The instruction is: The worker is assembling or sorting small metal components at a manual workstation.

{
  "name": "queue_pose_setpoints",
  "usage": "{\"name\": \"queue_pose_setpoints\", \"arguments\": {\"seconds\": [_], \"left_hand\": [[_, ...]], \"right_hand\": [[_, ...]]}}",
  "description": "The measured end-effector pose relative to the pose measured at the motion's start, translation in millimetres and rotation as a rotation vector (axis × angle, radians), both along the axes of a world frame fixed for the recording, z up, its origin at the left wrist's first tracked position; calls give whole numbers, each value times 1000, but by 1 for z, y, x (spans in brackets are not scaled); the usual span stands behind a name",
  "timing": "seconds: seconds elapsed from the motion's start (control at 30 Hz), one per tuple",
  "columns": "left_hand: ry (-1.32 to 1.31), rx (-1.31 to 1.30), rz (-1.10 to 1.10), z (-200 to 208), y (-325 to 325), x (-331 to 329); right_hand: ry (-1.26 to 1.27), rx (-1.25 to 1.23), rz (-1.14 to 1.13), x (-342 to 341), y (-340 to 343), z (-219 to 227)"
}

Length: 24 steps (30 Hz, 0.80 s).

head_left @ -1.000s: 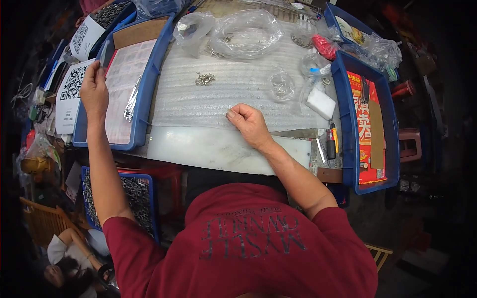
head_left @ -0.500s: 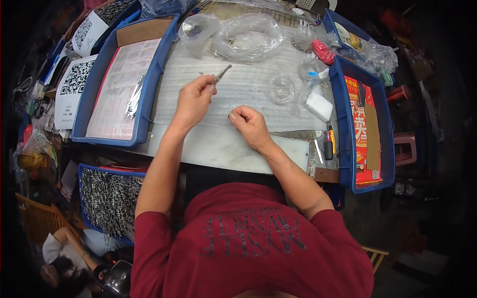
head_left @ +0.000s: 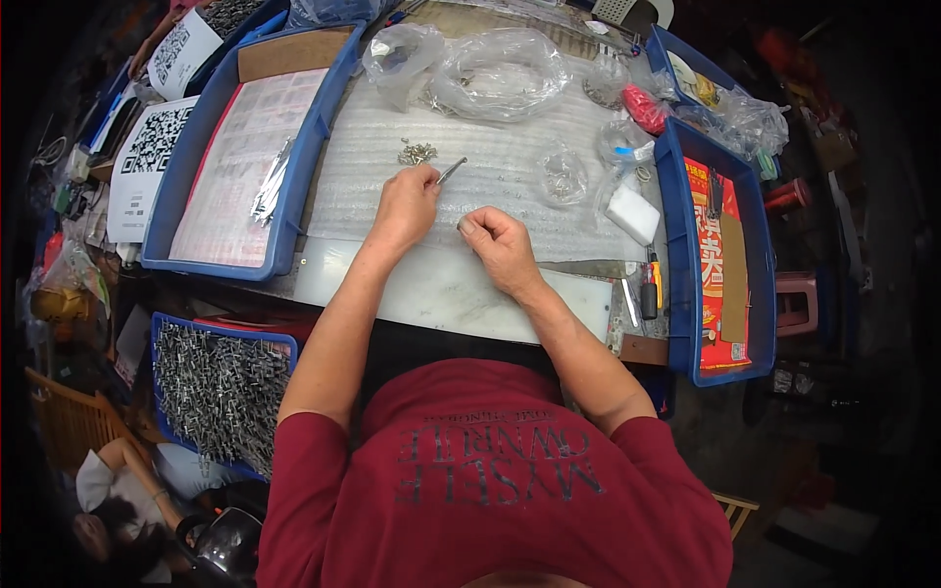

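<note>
My left hand (head_left: 406, 208) is closed on a slim metal part (head_left: 452, 171), whose thin end points up and to the right. Just beyond that hand lies a small pile of shiny metal pieces (head_left: 417, 153) on the white foam sheet (head_left: 368, 127). A little to the right, my right hand (head_left: 502, 247) is curled with thumb and fingertips pinched together above the sheet's near part. Whatever it may hold is too small or hidden to make out. The two hands are apart. A white board (head_left: 392, 291) lies under my wrists along the table's near edge.
A blue tray (head_left: 323, 137) with metal strips stands left; another blue tray (head_left: 664, 245) stands right. Clear plastic bags (head_left: 500, 73) lie at the back. Beside a white block (head_left: 633, 214) are screwdrivers (head_left: 649, 294). A bin of metal parts (head_left: 221, 392) sits lower left, near another person (head_left: 127, 480).
My left hand has moved toward me and to the right with the metal part, closer to my right hand. The small pile now shows more fully. My right hand has barely moved.
</note>
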<state>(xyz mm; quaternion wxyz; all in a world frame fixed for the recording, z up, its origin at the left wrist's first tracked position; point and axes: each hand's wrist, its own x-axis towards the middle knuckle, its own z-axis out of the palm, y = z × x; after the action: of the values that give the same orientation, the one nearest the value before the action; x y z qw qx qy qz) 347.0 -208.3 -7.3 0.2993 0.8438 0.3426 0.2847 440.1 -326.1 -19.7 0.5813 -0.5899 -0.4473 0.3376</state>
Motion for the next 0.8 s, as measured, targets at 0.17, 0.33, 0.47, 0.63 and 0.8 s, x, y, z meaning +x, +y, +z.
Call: {"name": "queue_pose_setpoints", "arguments": {"seconds": [0.17,0.33,0.47,0.63,0.8], "left_hand": [[107,-5,52,6,-6,1],[216,55,80,7,-10,-3],[213,133,111,0,-10,-2],[206,184,122,-2,-11,-2],[224,207,128,-2,-11,-2]], "right_hand": [[28,50,-90,12,-6,15],[-21,57,-226,34,-16,40],[-79,6,-256,50,-28,39],[-251,-88,-259,58,-29,26],[-749,-85,-297,61,-22,17]]}}
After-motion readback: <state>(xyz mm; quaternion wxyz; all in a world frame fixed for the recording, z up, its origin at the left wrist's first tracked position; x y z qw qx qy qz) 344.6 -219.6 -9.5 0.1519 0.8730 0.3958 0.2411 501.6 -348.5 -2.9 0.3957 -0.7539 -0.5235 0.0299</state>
